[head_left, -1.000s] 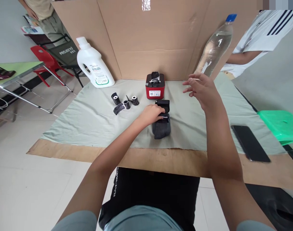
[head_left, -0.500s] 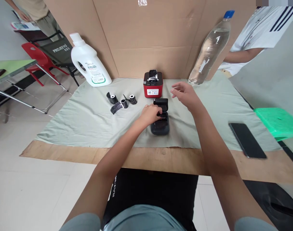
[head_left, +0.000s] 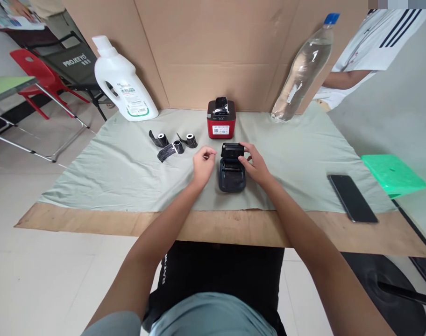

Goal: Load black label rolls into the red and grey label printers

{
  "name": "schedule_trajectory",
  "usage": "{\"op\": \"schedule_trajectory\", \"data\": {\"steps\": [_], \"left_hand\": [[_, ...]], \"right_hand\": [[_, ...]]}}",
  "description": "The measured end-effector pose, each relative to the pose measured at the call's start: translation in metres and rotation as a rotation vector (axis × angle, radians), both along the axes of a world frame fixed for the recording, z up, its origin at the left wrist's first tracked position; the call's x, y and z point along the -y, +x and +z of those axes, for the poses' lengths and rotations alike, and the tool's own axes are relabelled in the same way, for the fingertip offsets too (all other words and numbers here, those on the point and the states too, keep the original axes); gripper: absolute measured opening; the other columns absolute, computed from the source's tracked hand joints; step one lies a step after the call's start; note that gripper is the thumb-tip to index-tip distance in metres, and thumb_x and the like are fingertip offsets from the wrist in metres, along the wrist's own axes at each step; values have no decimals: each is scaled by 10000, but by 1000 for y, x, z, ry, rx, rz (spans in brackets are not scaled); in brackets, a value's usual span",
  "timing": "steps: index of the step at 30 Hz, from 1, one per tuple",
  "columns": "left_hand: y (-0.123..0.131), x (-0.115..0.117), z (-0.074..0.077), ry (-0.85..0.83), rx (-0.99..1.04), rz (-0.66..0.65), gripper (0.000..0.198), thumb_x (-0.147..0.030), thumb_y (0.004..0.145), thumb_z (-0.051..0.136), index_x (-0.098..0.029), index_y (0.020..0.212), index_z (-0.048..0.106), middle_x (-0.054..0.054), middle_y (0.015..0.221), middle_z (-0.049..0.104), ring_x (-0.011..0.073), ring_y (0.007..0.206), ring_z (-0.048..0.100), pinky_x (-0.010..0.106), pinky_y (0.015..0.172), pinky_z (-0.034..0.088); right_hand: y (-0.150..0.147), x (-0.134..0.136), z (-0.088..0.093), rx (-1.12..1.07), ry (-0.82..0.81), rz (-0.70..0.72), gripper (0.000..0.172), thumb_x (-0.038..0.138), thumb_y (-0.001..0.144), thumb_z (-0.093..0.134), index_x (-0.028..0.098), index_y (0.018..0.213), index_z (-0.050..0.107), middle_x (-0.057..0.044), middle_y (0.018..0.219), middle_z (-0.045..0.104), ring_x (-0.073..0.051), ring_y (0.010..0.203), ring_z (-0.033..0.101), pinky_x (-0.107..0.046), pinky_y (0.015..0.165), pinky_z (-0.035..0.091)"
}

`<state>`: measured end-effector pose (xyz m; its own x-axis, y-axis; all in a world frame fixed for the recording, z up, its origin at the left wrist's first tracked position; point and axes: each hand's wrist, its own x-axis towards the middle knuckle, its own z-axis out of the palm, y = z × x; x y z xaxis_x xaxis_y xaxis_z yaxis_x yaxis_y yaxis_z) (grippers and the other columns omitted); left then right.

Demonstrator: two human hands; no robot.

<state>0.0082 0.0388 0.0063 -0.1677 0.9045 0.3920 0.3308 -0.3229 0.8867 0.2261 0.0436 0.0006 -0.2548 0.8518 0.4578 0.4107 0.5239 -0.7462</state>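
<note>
Pale cloth, black device, long axis fore-aft, open lid farthest

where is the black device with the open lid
In the head view, the black device sits near the middle, in front of the red device, between the left hand and right hand.

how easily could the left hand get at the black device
Probably yes: the black device lies just right of the left hand, with nothing visible between them; the right hand is at the raised lid.
</note>
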Motion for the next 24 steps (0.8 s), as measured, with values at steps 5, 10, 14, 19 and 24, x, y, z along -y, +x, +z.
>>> {"op": "schedule_trajectory", "data": {"steps": [5, 10, 14, 19, 24], "left_hand": [[-33, 33, -2, 110, -47, -251, 158, -357, 926, 594, -220, 958, 668, 45, 900, 643, 180, 829, 596, 326, 799, 512], [-28, 55, 14, 179, -584, -732, 723, -634, 791, 796, -238, 1376, 645, 153, 1340, 638, 313, 1223, 597, 450, 1056, 488], [-15, 60, 13, 238, -809, -605, 326, -419, 969, 625, -265, 1233, 741, 123, 1183, 706, 273, 1094, 636, 418, 955, 478], [-16, 58, 3, 327, -760, -465, 248, -332, 1001, 543, -261, 1026, 779, 98, 983, 722, 230, 918, 639, 386, 808, 465], [-13, 57, 2, 299, -527, -392, 202, -348, 1002, 576, -249, 1046, 747, 85, 980, 711, 215, 923, 652, 375, 848, 512]], "right_hand": [[-5, 10, 1, -102, -49, -55, 443, 558, 997, 531, 304, 1359, 553, -105, 1391, 654, -289, 1254, 628, -406, 902, 557], [-11, 16, 3, -118, -26, -78, 313, 540, 989, 511, 293, 1167, 585, -102, 1259, 677, -275, 1207, 628, -414, 914, 546], [-12, 20, 5, -100, 15, -56, 277, 409, 889, 579, 289, 1138, 573, -100, 1191, 661, -296, 1172, 626, -441, 917, 538], [-12, 22, 3, -12, 51, 15, 399, 319, 757, 614, 261, 1150, 577, -113, 1180, 663, -331, 1136, 623, -531, 1032, 474], [-9, 14, -8, -132, -174, 53, 458, 281, 763, 600, 268, 1220, 576, -97, 1275, 654, -313, 1226, 617, -497, 1050, 483]]}}
